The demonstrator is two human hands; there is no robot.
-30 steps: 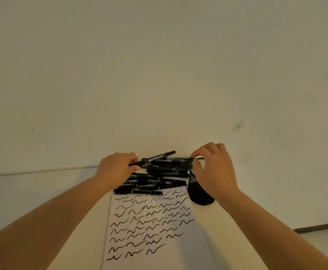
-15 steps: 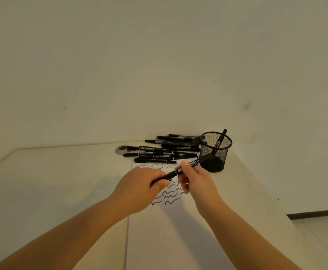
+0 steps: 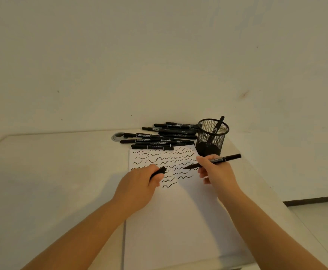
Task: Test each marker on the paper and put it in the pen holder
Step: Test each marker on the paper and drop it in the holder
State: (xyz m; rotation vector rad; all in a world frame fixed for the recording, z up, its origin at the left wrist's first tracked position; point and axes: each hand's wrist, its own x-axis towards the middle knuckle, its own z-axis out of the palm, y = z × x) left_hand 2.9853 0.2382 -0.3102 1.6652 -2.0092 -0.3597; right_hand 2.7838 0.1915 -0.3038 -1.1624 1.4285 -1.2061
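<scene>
Right hand (image 3: pixel 216 170) pinching an uncapped marker (image 3: pixel 214 161), tip aimed toward 8 o'clock and hovering just above the squiggle rows on the paper (image 3: pixel 178 221); barrel tail out toward 2 o'clock. Left hand (image 3: pixel 139 186) curled round the pulled-off cap (image 3: pixel 159 171), resting at the paper's left edge, about 9 o'clock from the tip. Pen holder (image 3: pixel 212 137) standing at 1 o'clock from the right hand, near the table's far right corner, one marker in the holder (image 3: pixel 216 126) leaning inside. Pile of markers (image 3: pixel 163 137) lying at 12 o'clock beyond the paper, just beside the holder. Round grommet (image 3: pixel 117 137) set in the table (image 3: pixel 52 182) at 10 o'clock from the pile.

Risks from here, as a judgement: smearing fresh ink if the right palm drags across the lower rows; marking the bare table if the stroke runs off the paper's right edge, close to the hand; sliding the loose sheet if the left hand lifts while the tip presses; a dried-out tip if the cap goes back on loosely; knocking the light mesh holder toward the table edge on the drop-in, given how near the corner it stands.

Against half a second earlier: marker then in one piece and gripped by both hands close together over the paper; now cap and body pulled apart, hands separated, left gone toward 9 o'clock, right toward 3 o'clock. Holder, its single marker and the pile unchanged in arrangement.
</scene>
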